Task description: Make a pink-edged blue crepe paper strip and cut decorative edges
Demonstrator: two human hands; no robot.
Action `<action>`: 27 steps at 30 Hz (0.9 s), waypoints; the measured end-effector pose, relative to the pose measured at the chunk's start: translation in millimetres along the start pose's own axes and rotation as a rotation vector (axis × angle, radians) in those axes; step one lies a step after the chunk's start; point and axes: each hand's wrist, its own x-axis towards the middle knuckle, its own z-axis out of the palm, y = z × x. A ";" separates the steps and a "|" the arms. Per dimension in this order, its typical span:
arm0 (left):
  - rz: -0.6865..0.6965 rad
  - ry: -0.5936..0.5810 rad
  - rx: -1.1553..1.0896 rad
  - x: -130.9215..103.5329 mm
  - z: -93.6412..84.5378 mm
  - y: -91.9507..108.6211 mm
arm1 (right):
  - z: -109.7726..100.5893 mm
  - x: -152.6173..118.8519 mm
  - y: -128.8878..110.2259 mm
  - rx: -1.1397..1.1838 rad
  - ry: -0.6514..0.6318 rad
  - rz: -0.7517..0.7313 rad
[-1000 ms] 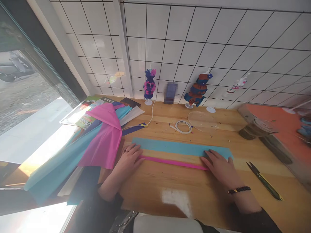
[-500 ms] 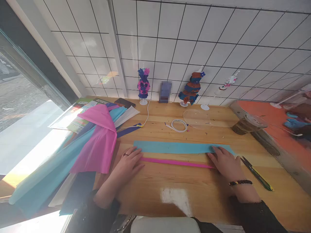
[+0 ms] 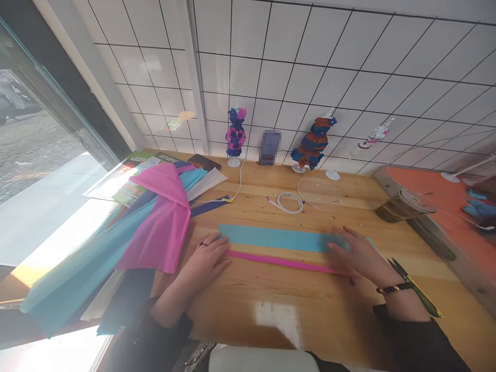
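Observation:
A light blue strip [image 3: 275,237] lies flat across the wooden table, with a narrow pink strip [image 3: 287,262] just in front of it. My left hand [image 3: 209,256] rests with its fingers spread on the left ends of both strips and grasps nothing. Over the right part of the blue strip is my right hand [image 3: 356,256], slightly blurred, fingers apart, with nothing held. Whether it touches the strip is unclear. Scissors [image 3: 414,287] with yellow-green handles lie beside my right wrist, partly behind it.
Pink fabric [image 3: 165,217] and light blue sheets [image 3: 89,263] are heaped at the left. Behind the strips lies a roll of white tape [image 3: 290,203]. A drink cup [image 3: 403,206] stands at the right. Small dressed stands [image 3: 235,135] line the tiled wall.
My right hand has lifted a little from the blue strip, its fingers more spread. My left hand keeps its place on the strips. The whole view has shifted slightly.

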 end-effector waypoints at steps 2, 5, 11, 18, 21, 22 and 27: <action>-0.017 -0.003 -0.023 -0.5 -0.8 -0.4 | -8.1 24.0 -23.3 0.052 0.060 -0.158; -0.061 0.020 -0.062 -2.1 -2.1 -1.7 | -13.9 60.0 -62.1 0.012 0.099 -0.297; -0.193 0.153 -0.154 -2.2 -5.4 -2.9 | 1.2 97.9 -104.1 -0.151 0.001 -0.250; -0.430 0.439 -0.394 -1.2 -5.4 -11.9 | -3.0 87.6 -106.5 -0.182 0.072 -0.247; -0.419 0.457 -0.425 -1.3 -7.4 -11.4 | -19.0 66.7 -116.6 -0.142 0.219 -0.396; -0.376 0.456 -0.427 -1.2 -8.1 -10.3 | -24.3 57.9 -121.9 -0.115 0.312 -0.493; -0.032 0.447 -0.324 -1.0 -9.9 -2.6 | -41.1 16.8 -151.1 0.001 0.569 -0.789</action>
